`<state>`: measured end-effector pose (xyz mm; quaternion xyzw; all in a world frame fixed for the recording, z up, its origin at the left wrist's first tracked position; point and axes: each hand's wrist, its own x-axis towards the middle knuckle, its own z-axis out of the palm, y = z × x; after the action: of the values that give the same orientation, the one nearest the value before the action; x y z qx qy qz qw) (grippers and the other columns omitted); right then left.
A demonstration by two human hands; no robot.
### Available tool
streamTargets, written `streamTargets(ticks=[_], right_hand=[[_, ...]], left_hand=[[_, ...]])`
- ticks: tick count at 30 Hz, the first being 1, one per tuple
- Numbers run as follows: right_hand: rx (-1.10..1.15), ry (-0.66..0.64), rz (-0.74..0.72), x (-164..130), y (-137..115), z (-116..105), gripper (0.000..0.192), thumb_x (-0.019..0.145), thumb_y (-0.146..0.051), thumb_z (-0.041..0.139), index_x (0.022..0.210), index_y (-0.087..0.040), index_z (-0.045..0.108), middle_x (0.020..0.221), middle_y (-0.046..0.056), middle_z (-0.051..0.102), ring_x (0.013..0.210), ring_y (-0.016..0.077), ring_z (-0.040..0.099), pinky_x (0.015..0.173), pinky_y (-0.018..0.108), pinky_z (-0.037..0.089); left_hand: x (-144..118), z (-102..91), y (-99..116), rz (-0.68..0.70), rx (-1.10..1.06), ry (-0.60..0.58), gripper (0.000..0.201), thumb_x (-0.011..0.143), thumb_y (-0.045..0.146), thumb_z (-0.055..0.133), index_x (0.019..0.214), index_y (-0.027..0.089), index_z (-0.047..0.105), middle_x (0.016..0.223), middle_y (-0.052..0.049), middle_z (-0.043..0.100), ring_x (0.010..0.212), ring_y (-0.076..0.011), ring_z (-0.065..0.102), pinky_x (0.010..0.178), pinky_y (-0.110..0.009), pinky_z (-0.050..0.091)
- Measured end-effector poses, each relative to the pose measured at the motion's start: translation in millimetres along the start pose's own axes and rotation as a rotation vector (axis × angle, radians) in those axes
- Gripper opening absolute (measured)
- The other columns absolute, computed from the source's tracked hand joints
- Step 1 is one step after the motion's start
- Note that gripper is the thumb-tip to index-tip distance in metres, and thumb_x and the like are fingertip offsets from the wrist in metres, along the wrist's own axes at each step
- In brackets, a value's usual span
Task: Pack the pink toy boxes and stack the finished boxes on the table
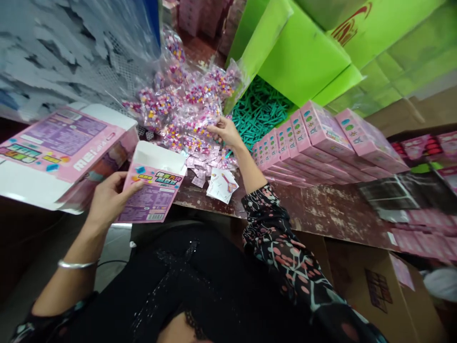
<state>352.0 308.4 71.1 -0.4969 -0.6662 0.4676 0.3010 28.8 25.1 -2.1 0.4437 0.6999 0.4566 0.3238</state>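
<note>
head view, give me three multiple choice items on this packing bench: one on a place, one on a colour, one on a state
1. Where does the row of closed pink boxes lie?
A. on the worn table, right of the right hand
B. on the floor
C. in the person's lap

2. What colour are the sticks heaped under the green carton?
A. red
B. teal
C. white

3. In what state is the small pink box in the left hand?
A. taped shut
B. crushed flat
C. open at the top

Answers: 1 A, the boxes stand on the tabletop beside the right hand, which reaches into the clear packets. 2 B, the heap is blue-green. 3 C, its white flap stands up and the inside shows.
</note>
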Motion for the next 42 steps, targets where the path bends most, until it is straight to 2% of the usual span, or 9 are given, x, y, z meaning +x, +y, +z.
streamTargets(ticks=[6,13,19,22,28,31,34,38,42], right_hand=[[-0.101,-0.186,-0.171,-53,-34,-2,0.069,0.091,-0.079,0.102,0.104,-0.028,0.058,0.084,-0.002,0.068,0.084,0.0194,0.07,0.073,0.032,0.057],[-0.27,-0.297,-0.338,-90,-52,37,0.031,0.108,-0.04,0.09,0.1,-0.022,0.066,0.088,-0.001,0.068,0.095,0.019,0.064,0.09,0.034,0.054],[-0.49,-0.599,-0.504,-98,-82,22,0.027,0.104,-0.03,0.087,0.086,-0.02,0.069,0.084,0.0,0.067,0.09,0.0182,0.06,0.089,0.034,0.044],[-0.533,-0.666,-0.517,-100,-94,19,0.022,0.104,-0.027,0.085,0.087,-0.019,0.073,0.085,0.0,0.07,0.088,0.0168,0.06,0.088,0.035,0.042],[-0.465,-0.561,-0.532,-106,-80,62,0.013,0.113,-0.026,0.077,0.101,-0.021,0.074,0.092,0.0,0.072,0.093,0.0185,0.063,0.094,0.034,0.047],[-0.424,-0.597,-0.493,-111,-80,70,0.04,0.126,-0.044,0.067,0.093,-0.021,0.067,0.086,-0.001,0.064,0.089,0.0177,0.059,0.093,0.033,0.05],[-0.409,-0.567,-0.523,-124,-92,53,0.062,0.127,-0.068,0.06,0.088,-0.02,0.068,0.09,0.002,0.065,0.095,0.0194,0.063,0.095,0.034,0.054],[-0.262,-0.125,-0.58,-153,-84,28,0.057,0.123,-0.072,0.059,0.133,-0.022,0.085,0.138,0.011,0.08,0.137,0.0278,0.071,0.118,0.042,0.062],[0.055,-0.139,-0.313,-184,-20,53,0.078,0.102,-0.077,0.087,0.161,-0.028,0.075,0.159,0.014,0.079,0.137,0.0315,0.078,0.102,0.042,0.072]], left_hand=[[6,14.5,2,-0.022,-0.128,-0.045,0.071,0.071,0.078,0.102,0.106,0.019,0.086,0.105,-0.012,0.09,0.088,-0.0282,0.077,0.075,-0.036,0.061],[-4,28.4,16,0.007,-0.202,-0.081,0.067,0.072,0.073,0.103,0.107,0.019,0.085,0.105,-0.013,0.089,0.086,-0.0279,0.077,0.073,-0.038,0.064],[-12,24.3,18,0.05,-0.197,-0.032,0.064,0.076,0.069,0.104,0.111,0.019,0.088,0.109,-0.011,0.091,0.091,-0.0281,0.08,0.077,-0.036,0.066],[-13,24.3,20,0.122,-0.196,-0.046,0.059,0.076,0.065,0.105,0.111,0.02,0.09,0.108,-0.01,0.092,0.09,-0.027,0.08,0.079,-0.036,0.066],[-16,31.9,27,0.219,-0.26,-0.043,0.053,0.08,0.064,0.106,0.107,0.022,0.088,0.104,-0.009,0.089,0.088,-0.0258,0.08,0.076,-0.036,0.068],[-17,36.8,25,0.215,-0.31,-0.02,0.063,0.08,0.067,0.109,0.119,0.021,0.088,0.112,-0.011,0.09,0.097,-0.0274,0.083,0.084,-0.037,0.072],[-19,42.2,23,0.233,-0.437,-0.021,0.084,0.082,0.067,0.112,0.148,0.025,0.083,0.127,-0.012,0.09,0.107,-0.0298,0.087,0.09,-0.037,0.074],[-22,48.5,21,0.299,-0.536,-0.01,0.11,0.088,0.068,0.11,0.181,0.037,0.061,0.159,-0.014,0.081,0.132,-0.0351,0.085,0.104,-0.042,0.075],[-31,56.5,14,0.281,-0.526,0.021,0.109,0.089,0.069,0.107,0.183,0.04,0.059,0.186,-0.011,0.064,0.166,-0.0403,0.068,0.128,-0.046,0.066]])
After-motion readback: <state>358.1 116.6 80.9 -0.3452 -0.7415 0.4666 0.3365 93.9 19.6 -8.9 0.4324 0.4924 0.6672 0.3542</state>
